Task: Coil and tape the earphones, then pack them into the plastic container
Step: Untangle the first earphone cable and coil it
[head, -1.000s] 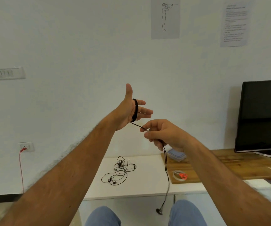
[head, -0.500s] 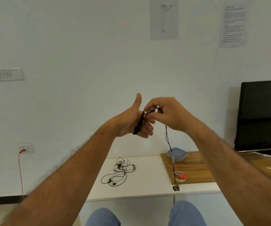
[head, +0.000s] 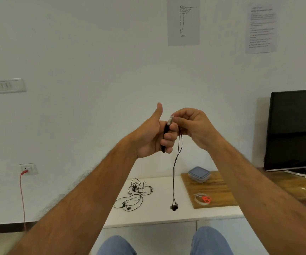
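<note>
both hands are raised in front of the white wall, above the white desk (head: 159,216). the left hand (head: 153,136) has its thumb pointing straight up and its four fingers (head: 170,138) curled, and the thin black wired earphones (head: 166,135) are coiled in a tight band around those fingers, running from near the index finger down to the little finger. the right hand (head: 192,127) sits just beside the left, touching it at the fingertips; its thumb and forefinger pinch the cord near a small pale piece at the top of the coil. from that pinch two black strands hang straight down, ending in a pair of dark earbuds (head: 174,207) that dangle above the desk, apart from both hands.

a second, loose tangle of black earphones (head: 133,196) lies on the desk, left of the hanging buds. to the right, on a brown wooden board (head: 213,188), stand a clear plastic container with a grey-blue lid (head: 199,174) and, nearer, a clear roll of tape (head: 199,199) with small orange-handled scissors (head: 206,199) touching it. a black monitor (head: 295,129) stands at the far right.
</note>
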A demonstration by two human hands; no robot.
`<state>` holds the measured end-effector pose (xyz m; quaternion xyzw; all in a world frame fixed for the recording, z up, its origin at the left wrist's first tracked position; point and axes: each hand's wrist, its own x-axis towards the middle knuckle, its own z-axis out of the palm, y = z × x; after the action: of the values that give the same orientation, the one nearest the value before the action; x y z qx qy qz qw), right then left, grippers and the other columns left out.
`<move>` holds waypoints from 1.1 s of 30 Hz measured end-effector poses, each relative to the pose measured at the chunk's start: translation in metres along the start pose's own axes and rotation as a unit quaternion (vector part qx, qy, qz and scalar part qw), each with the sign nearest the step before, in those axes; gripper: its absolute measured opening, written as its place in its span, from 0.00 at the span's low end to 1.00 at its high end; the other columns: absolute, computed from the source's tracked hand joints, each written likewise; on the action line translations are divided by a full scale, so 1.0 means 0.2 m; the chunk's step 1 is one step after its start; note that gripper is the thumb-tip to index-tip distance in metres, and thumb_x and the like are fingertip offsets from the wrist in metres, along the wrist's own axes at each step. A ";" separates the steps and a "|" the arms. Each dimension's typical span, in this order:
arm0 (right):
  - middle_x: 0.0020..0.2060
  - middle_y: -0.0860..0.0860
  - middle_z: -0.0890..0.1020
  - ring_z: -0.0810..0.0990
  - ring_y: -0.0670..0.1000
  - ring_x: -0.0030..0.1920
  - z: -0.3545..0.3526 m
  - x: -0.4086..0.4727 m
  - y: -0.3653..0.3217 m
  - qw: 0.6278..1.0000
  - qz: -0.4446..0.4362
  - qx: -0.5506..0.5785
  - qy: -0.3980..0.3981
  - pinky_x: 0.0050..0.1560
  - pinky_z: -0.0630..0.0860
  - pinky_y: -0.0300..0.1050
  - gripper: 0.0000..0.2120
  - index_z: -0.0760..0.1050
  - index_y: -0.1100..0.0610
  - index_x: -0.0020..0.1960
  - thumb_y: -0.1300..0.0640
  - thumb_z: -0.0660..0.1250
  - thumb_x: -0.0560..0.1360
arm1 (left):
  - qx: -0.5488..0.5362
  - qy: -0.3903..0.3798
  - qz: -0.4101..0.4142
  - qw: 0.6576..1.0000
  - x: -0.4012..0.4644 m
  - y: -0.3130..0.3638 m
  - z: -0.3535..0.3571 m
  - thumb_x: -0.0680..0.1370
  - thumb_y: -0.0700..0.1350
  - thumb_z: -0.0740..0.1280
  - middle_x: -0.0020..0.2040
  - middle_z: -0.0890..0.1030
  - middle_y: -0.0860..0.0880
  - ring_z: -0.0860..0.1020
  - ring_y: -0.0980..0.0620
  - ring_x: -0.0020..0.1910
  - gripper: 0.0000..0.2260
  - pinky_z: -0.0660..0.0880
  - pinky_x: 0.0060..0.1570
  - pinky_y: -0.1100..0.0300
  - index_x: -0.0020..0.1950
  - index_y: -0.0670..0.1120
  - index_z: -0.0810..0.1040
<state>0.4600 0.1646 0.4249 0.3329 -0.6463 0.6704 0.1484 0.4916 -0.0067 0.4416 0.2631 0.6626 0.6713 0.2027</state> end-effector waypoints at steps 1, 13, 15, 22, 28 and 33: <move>0.36 0.53 0.84 0.81 0.53 0.36 0.01 -0.01 0.01 1.000 0.005 0.012 0.004 0.37 0.81 0.46 0.03 0.80 0.59 0.45 0.64 0.69 0.76 | -0.015 -0.005 0.012 1.000 0.00 0.00 0.01 0.76 0.72 0.40 0.29 0.65 0.51 0.61 0.53 0.26 0.33 0.68 0.33 0.58 0.38 0.47 0.68; 0.32 0.54 0.80 0.79 0.52 0.30 0.15 -0.11 0.13 0.997 0.077 -0.016 -0.017 0.33 0.77 0.48 0.12 0.77 0.61 0.45 0.71 0.57 0.78 | -0.150 0.028 0.062 0.986 0.03 0.01 0.02 0.76 0.72 0.45 0.33 0.77 0.46 0.78 0.48 0.32 0.38 0.81 0.40 0.53 0.53 0.40 0.76; 0.32 0.52 0.81 0.77 0.51 0.29 0.16 -0.13 0.13 0.995 0.085 -0.041 -0.036 0.32 0.76 0.46 0.11 0.76 0.64 0.44 0.66 0.58 0.81 | -0.149 0.041 0.077 0.985 0.03 0.02 0.02 0.76 0.72 0.44 0.34 0.77 0.46 0.77 0.49 0.33 0.39 0.80 0.42 0.53 0.56 0.40 0.75; 0.32 0.57 0.78 0.74 0.51 0.27 0.19 -0.16 0.12 0.985 0.129 -0.083 -0.076 0.34 0.77 0.48 0.09 0.78 0.61 0.43 0.64 0.61 0.80 | -0.073 0.103 0.114 0.985 0.03 0.04 -0.02 0.74 0.73 0.40 0.44 0.84 0.43 0.83 0.42 0.49 0.43 0.78 0.56 0.47 0.62 0.40 0.74; 0.30 0.52 0.77 0.74 0.53 0.30 0.17 -0.17 0.08 0.978 0.145 -0.106 -0.105 0.39 0.80 0.51 0.09 0.81 0.58 0.54 0.64 0.64 0.79 | 0.009 0.149 0.131 0.980 0.03 0.07 -0.06 0.75 0.71 0.36 0.55 0.84 0.39 0.82 0.43 0.57 0.42 0.71 0.66 0.48 0.66 0.42 0.72; 0.29 0.50 0.76 0.71 0.48 0.27 0.16 -0.17 0.03 0.974 0.136 -0.145 -0.105 0.35 0.78 0.48 0.08 0.81 0.58 0.53 0.62 0.64 0.79 | 0.071 0.170 0.097 0.978 0.04 0.07 -0.10 0.75 0.71 0.36 0.54 0.84 0.40 0.83 0.45 0.55 0.43 0.72 0.65 0.49 0.66 0.42 0.72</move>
<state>0.4886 0.1405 0.3973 0.2856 -0.7880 0.5443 0.0339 0.4745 -0.0182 0.4559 0.2213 0.7046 0.6742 0.0020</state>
